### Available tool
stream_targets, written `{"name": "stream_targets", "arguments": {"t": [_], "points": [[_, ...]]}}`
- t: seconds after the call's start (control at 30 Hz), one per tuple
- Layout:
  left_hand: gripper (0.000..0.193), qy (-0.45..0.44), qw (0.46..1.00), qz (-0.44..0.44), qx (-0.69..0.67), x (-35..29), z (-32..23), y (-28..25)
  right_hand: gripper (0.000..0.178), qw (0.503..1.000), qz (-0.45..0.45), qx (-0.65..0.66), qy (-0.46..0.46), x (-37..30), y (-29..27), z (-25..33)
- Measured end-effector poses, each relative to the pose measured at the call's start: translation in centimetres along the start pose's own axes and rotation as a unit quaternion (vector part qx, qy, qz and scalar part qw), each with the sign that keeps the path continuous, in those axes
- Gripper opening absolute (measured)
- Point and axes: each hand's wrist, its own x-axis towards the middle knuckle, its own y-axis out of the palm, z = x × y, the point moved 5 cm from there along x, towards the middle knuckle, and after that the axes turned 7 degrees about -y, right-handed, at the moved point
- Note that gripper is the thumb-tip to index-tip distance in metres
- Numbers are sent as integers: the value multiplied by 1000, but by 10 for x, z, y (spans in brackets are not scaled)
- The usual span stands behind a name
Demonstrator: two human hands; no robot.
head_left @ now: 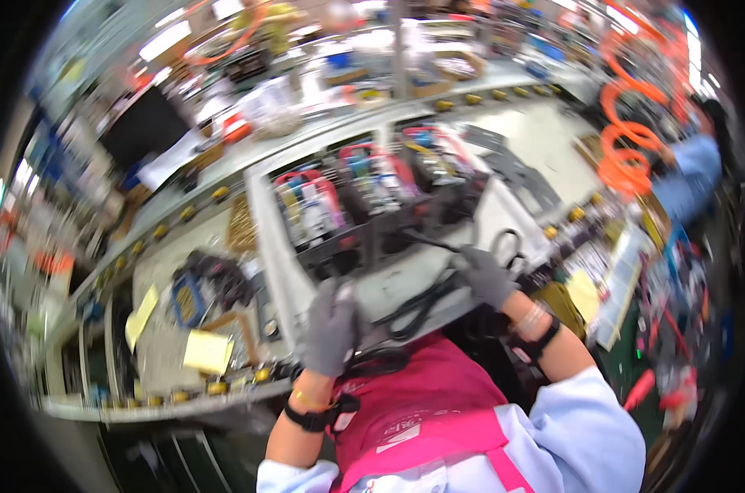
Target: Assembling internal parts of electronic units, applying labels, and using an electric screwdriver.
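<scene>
Three black open-topped units with coloured wires inside stand in a row on a white tray: a left unit (311,209), a middle unit (378,181) and a right unit (438,160). My right hand (483,278), in a grey glove, is closed round a black cable (430,240) in front of the units. More black cable (422,308) lies in loops along the near side, between my hands. My left hand (331,324), also gloved in grey, is at the tray's near left corner, fingers stretched toward the left unit. Blur hides fine detail at its fingertips.
The tray (278,267) rests on a conveyor with yellow rollers (216,388) along its edges. Yellow paper (208,352) and a blue-edged part (188,300) lie to the left. Grey flat plates (524,177) lie right, near an orange coiled hose (627,164) and another person's sleeve (691,177).
</scene>
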Motion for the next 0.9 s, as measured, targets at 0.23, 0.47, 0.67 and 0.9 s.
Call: {"name": "stream_targets", "arguments": {"t": [0.23,0.47,0.67,0.9], "points": [[26,-67,991,64,-92,-5,-7,-11,32,978,-81,-107,-157,-34,-5,39],[56,145,938,135,285,-72,20,-27,18,910,-357,-203,64,-139,-202,-46],[45,240,876,116,403,-71,35,-30,33,815,-282,-367,349,-220,-265,-123],[30,166,878,195,404,-65,-17,-38,54,814,-169,-341,438,-215,-235,-162]]}}
